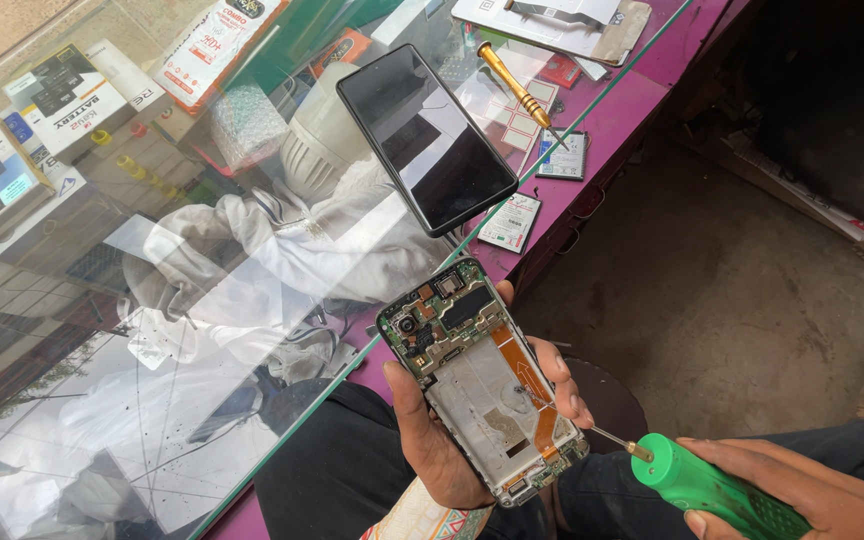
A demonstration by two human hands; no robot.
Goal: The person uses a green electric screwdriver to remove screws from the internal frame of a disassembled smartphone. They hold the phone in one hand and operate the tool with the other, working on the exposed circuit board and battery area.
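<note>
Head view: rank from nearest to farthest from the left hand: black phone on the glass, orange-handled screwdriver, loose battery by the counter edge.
From the left hand, which holds the opened phone:
1. Loose battery, just above the hand at the counter edge.
2. Black phone, face up on the glass, further up.
3. Orange-handled screwdriver, farthest, top of the counter.

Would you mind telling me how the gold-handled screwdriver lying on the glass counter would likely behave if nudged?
The gold-handled screwdriver has a round handle, so it would probably roll. The smooth glass counter likely offers little grip, so it may slide. It lies near the counter's edge and might drop off.
</note>
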